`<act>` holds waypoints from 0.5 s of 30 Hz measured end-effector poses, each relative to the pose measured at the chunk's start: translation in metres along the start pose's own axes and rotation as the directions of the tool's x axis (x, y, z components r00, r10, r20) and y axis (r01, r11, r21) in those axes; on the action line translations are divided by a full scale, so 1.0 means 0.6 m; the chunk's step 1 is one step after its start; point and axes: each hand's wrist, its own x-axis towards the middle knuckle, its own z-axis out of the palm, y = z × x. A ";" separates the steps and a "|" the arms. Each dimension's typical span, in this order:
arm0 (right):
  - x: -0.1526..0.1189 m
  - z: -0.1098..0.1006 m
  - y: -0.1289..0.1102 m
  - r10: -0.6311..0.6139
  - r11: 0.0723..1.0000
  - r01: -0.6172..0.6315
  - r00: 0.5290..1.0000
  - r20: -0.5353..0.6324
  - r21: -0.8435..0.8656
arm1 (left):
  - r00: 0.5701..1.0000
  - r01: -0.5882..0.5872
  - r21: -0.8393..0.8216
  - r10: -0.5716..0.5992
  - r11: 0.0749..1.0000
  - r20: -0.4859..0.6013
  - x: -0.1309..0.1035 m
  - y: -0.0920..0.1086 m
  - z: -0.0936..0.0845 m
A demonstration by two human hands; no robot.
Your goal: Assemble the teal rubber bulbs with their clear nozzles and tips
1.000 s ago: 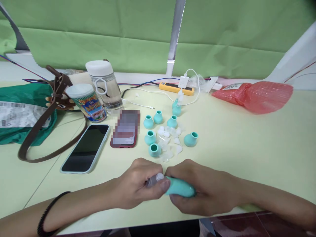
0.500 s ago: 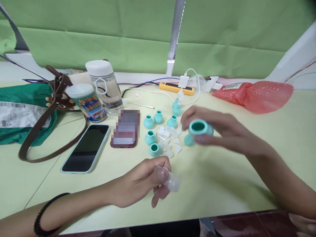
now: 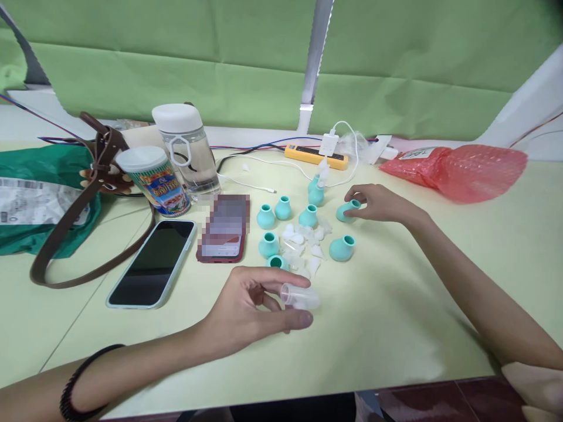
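Between the fingers and thumb of my left hand [image 3: 259, 305] lies a small clear plastic tube [image 3: 301, 297], its open mouth facing left. My right hand [image 3: 376, 203] grips a turquoise rubber bulb [image 3: 347, 211], which is tilted and low at the table. Just in front of it another turquoise bulb [image 3: 342, 248] leans on its side. Several more such bulbs stand upright to the left, one of them [image 3: 308, 216] near the middle. Among them lies a loose pile of clear and white plastic pieces [image 3: 292, 235].
Two phones, one dark-screened [image 3: 152, 264] and one in a red case [image 3: 224, 228], lie at left. Behind them stand a printed cup [image 3: 153, 181] and a water bottle [image 3: 189, 152]. A yellow power strip [image 3: 315, 157] and a red plastic bag [image 3: 457, 170] are at the back.
My right hand has carried its bulb away from me, down to the table. My left hand has turned and loosened, so the tube now shows between finger and thumb.
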 end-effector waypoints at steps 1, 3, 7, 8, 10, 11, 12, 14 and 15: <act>-0.008 -0.004 -0.015 -0.030 1.000 0.029 0.995 -0.098 -0.009 | 1.000 0.029 -0.048 -0.029 0.998 0.005 0.001 0.002 0.000; -0.037 -0.016 -0.058 -0.150 0.985 0.171 0.923 -0.353 0.027 | 0.996 0.087 -0.140 -0.085 0.986 0.023 0.002 0.006 0.001; -0.133 -0.039 -0.157 -0.484 0.780 0.574 0.806 -0.342 0.250 | 0.995 0.099 -0.261 -0.090 0.960 0.048 0.004 0.006 0.000; -0.156 -0.041 -0.176 -0.537 0.748 0.611 0.786 -0.306 0.259 | 0.994 0.099 -0.272 -0.084 0.957 0.065 0.004 0.005 0.000; -0.189 -0.037 -0.201 -0.599 0.716 0.647 0.762 -0.246 0.262 | 0.991 0.109 -0.268 -0.083 0.957 0.106 0.002 0.003 0.001; -0.198 -0.032 -0.207 -0.629 0.697 0.662 0.749 -0.207 0.276 | 0.989 0.114 -0.255 -0.086 0.960 0.118 0.000 0.002 0.001; -0.201 -0.026 -0.211 -0.650 0.676 0.674 0.736 -0.188 0.298 | 0.989 0.114 -0.234 -0.088 0.966 0.118 -0.002 0.003 0.002; -0.196 -0.015 -0.212 -0.676 0.633 0.687 0.715 -0.179 0.356 | 0.991 0.110 -0.194 -0.093 0.975 0.095 -0.005 0.005 0.003; -0.190 -0.011 -0.211 -0.675 0.616 0.692 0.710 -0.200 0.377 | 0.992 0.111 -0.178 -0.097 0.978 0.084 -0.006 0.007 0.004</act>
